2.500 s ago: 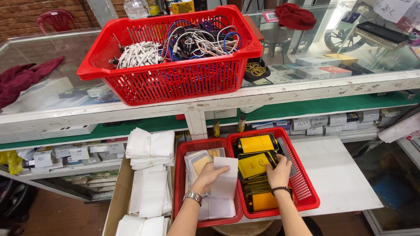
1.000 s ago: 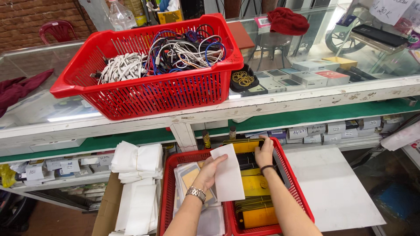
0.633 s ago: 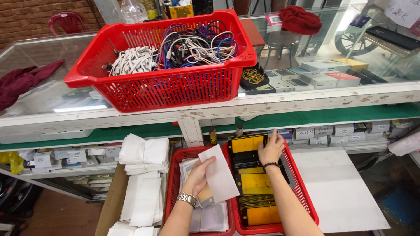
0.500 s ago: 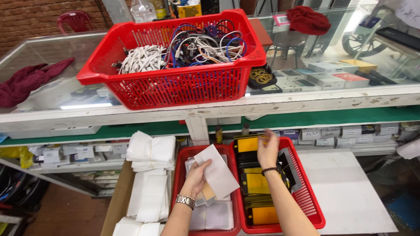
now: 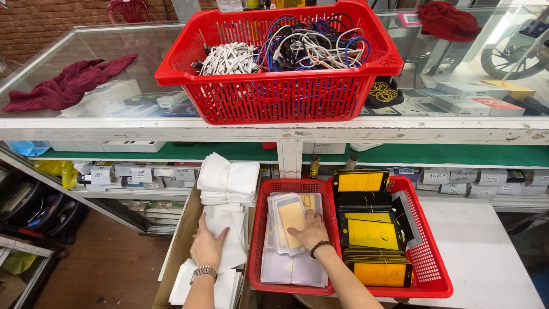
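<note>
L hand point(image 5: 207, 247): flat, fingers spread, palm down on white sleeve stack point(image 5: 227, 240) in cardboard box point(image 5: 178, 252). R hand point(image 5: 309, 230): open, resting on clear flat packs point(image 5: 291, 220) in left red tray point(image 5: 258, 240). Adj. tray point(image 5: 430, 264): black-and-yellow rect. packs point(image 5: 373, 234). Red cable basket point(image 5: 274, 97) on glass counter above.

Cardboard box point(image 5: 178, 252): near end cut off by bottom edge; lower white sleeves run out of view. Left hand point(image 5: 207, 248) covers part of the white sleeve stack point(image 5: 229, 240). Right hand point(image 5: 310, 230) hides part of the clear packets point(image 5: 289, 220). Shelf box labels point(image 5: 137, 174) too small to read. Cable basket point(image 5: 280, 63): deeper contents hidden in the tangle.
</note>
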Demonstrator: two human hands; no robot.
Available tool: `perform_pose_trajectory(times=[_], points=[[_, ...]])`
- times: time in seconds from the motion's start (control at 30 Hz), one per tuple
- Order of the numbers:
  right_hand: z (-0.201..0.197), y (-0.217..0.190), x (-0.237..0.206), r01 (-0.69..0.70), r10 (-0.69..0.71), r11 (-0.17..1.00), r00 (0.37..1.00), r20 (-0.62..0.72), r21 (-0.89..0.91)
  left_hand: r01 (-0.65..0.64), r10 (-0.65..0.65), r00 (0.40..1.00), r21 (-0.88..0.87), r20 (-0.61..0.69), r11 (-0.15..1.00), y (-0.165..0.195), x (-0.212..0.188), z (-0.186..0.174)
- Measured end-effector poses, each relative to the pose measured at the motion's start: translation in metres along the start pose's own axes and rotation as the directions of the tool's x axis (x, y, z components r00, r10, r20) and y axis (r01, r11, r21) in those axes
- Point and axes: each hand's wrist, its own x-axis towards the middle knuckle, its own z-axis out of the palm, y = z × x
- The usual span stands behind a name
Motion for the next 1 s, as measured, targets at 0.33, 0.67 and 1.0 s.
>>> perform_pose_trajectory(times=[0.33, 0.67, 1.0], points=[[-0.049, -0.006, 0.006, -0.048, -0.084, 0.534, 0.99, 0.109, 0.844, -0.23, 0.346, 0.938, -0.762, -0.009, 0.605, 0.103, -0.02, 0.057], [-0.076, 0.0, -0.031, -0.071, -0.18, 0.485, 0.967, 0.179, 0.872, 0.345, 0.469, 0.784, -0.914, 0.407, 0.215, 0.171, -0.046, 0.072], [-0.129, 0.095, 0.043, 0.193, 0.146, 0.601, 0.927, -0.344, 0.776, -0.115, 0.696, 0.387, -0.717, 0.605, 0.687, 0.16, -0.053, 0.052]])
